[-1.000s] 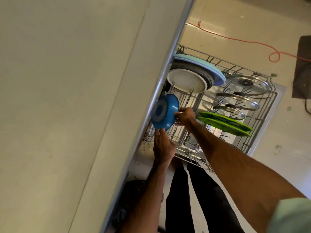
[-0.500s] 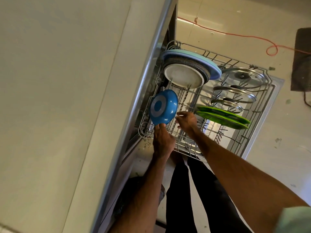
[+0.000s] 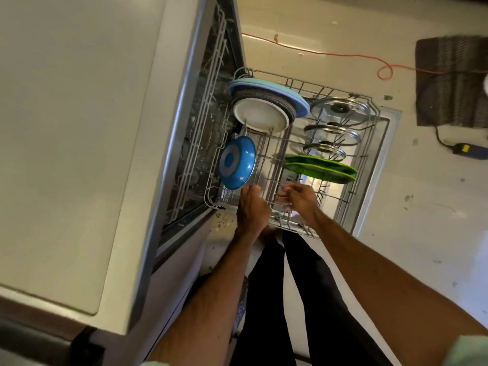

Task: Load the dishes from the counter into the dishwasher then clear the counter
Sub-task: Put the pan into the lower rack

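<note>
Counter (image 3: 79, 128): a pale surface is shown filling the left of the view. The open dishwasher (image 3: 195, 154) is set under its right edge.
Lower rack (image 3: 293, 228): a wire rack is seen drawn out over the floor (image 3: 422, 233), to the right of the counter.
Blue bowl (image 3: 237, 162): it is stood on edge at the left side of the lower rack, with its underside turned to the camera.
Left grip (image 3: 252, 210): it is seen from the back, with the fingertips placed just below the blue bowl's rim at the rack's near-left corner. Whether anything is grasped cannot be told.
Right grip (image 3: 298, 200): it is blurred and released. The fingers are loosely spread over the rack's near wires, and nothing is held.
White plate (image 3: 260, 114): it is stood on edge at the far left of the rack. A dark plate (image 3: 289, 109) and a pale blue plate (image 3: 269, 87) are ranked behind it.
Glass lids (image 3: 332, 129): three are stood in a row at the far right of the rack.
Green plates (image 3: 320, 169): two are leaned together, nearer than the lids.
Orange cord (image 3: 343, 55): it is trailed across the far floor toward a dark mat (image 3: 451, 80).
</note>
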Demonstrator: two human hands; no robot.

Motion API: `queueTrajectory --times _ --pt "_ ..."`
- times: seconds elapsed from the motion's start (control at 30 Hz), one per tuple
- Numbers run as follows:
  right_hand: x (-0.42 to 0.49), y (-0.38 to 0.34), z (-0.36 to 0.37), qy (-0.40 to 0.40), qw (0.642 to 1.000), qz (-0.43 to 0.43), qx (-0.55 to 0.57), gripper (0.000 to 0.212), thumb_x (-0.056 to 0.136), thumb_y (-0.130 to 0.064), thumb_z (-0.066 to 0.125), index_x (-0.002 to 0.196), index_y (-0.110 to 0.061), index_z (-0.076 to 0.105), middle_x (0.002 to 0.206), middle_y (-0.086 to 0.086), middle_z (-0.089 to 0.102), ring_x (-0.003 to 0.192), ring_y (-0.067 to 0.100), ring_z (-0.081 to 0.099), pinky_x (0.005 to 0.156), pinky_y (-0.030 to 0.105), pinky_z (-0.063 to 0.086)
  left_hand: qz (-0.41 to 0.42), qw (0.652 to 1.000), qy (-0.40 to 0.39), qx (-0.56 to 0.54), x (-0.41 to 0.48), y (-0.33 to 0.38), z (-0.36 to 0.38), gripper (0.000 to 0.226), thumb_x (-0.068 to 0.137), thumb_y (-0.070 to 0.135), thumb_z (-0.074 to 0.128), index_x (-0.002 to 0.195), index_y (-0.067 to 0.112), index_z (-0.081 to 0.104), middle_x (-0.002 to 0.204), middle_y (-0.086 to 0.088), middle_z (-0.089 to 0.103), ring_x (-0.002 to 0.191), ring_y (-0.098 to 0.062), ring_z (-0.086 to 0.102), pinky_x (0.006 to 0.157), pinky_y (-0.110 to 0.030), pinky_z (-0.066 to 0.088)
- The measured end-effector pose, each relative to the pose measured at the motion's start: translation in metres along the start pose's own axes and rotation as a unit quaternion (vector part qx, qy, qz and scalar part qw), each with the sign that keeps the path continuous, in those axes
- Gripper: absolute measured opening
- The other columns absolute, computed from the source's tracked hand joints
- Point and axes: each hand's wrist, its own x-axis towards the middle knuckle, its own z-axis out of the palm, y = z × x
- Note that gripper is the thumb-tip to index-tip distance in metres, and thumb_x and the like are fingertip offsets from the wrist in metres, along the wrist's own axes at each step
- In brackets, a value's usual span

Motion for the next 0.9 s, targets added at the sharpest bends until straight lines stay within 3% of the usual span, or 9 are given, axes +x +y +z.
queueTrajectory --times 0.07,0.13,0.23,0.3,0.5,0.6,0.77,0.9 --pt "-0.009 -0.003 -0.015 0.009 1.0 0.014 0.014 0.022 0.101 0.002 0.046 0.09 -0.008 0.062 0.078 0.008 0.064 0.064 0.024 0.063 0.061 0.034 0.053 0.008 1.0 -0.009 0.01 -0.008 0.008 0.005 0.041 0.091 0.003 0.053 0.131 0.012 0.054 0.137 -0.009 0.05 0.124 -0.025 0.051 0.087 -0.026 0.033" --pt "-0.019 -0.007 -0.03 0.019 0.999 0.025 0.022 0.029 0.097 0.009 0.041 0.084 -0.011 0.058 0.073 0.008 0.058 0.06 0.023 0.058 0.055 0.028 0.046 0.022 0.999 -0.022 0.015 -0.015 0.017 0.012 0.039 0.091 0.003 0.054 0.13 0.011 0.055 0.135 -0.009 0.051 0.124 -0.026 0.051 0.09 -0.028 0.036" --pt "-0.033 -0.012 -0.054 0.026 0.999 0.02 0.019 0.028 0.099 0.008 0.039 0.091 -0.007 0.062 0.074 0.01 0.061 0.054 0.017 0.062 0.046 0.021 0.046 0.041 0.998 -0.035 0.021 -0.022 0.028 0.023 0.038 0.093 0.003 0.054 0.129 0.012 0.057 0.134 -0.009 0.053 0.125 -0.027 0.051 0.099 -0.032 0.039" --pt "-0.037 -0.013 -0.072 0.043 0.999 0.008 0.013 0.019 0.103 0.001 0.047 0.104 -0.002 0.066 0.084 0.014 0.068 0.064 0.02 0.067 0.049 0.023 0.054 0.04 0.998 -0.041 0.019 -0.026 0.038 0.03 0.036 0.093 0.005 0.054 0.128 0.015 0.057 0.133 -0.008 0.054 0.123 -0.027 0.052 0.101 -0.036 0.041" --pt "-0.035 -0.032 -0.126 0.048 0.999 0.015 0.006 0.021 0.1 0.004 0.049 0.108 0.001 0.068 0.093 0.018 0.07 0.073 0.026 0.068 0.055 0.028 0.058 0.04 0.998 -0.048 -0.011 -0.029 0.077 0.05 0.029 0.091 0.004 0.055 0.119 0.01 0.061 0.125 -0.01 0.058 0.115 -0.025 0.055 0.091 -0.029 0.041" --pt "-0.023 -0.046 -0.152 0.024 0.999 0.009 -0.03 0.024 0.1 0.006 0.045 0.114 0.005 0.066 0.098 0.022 0.069 0.084 0.033 0.067 0.064 0.034 0.055 0.018 0.999 -0.04 -0.033 -0.025 0.101 0.063 0.029 0.091 0.006 0.054 0.118 0.01 0.063 0.124 -0.01 0.06 0.115 -0.025 0.055 0.095 -0.035 0.045" --pt "0.008 -0.072 -0.204 -0.037 0.994 0.028 -0.101 0.016 0.1 0.004 0.05 0.101 -0.001 0.065 0.084 0.015 0.067 0.055 0.015 0.068 0.05 0.024 0.053 -0.065 0.995 -0.023 -0.071 -0.022 0.151 0.089 0.031 0.095 0.009 0.053 0.124 0.01 0.064 0.127 -0.008 0.064 0.111 -0.02 0.059 0.084 -0.026 0.042" --pt "0.041 -0.095 -0.246 -0.123 0.967 0.023 -0.22 0.019 0.102 -0.003 0.052 0.092 -0.009 0.068 0.08 0.009 0.072 0.062 0.017 0.068 0.057 0.029 0.055 -0.138 0.982 0.036 -0.125 -0.024 0.198 0.116 0.026 0.098 0.007 0.05 0.117 0.008 0.068 0.119 -0.01 0.068 0.107 -0.021 0.062 0.086 -0.028 0.047"
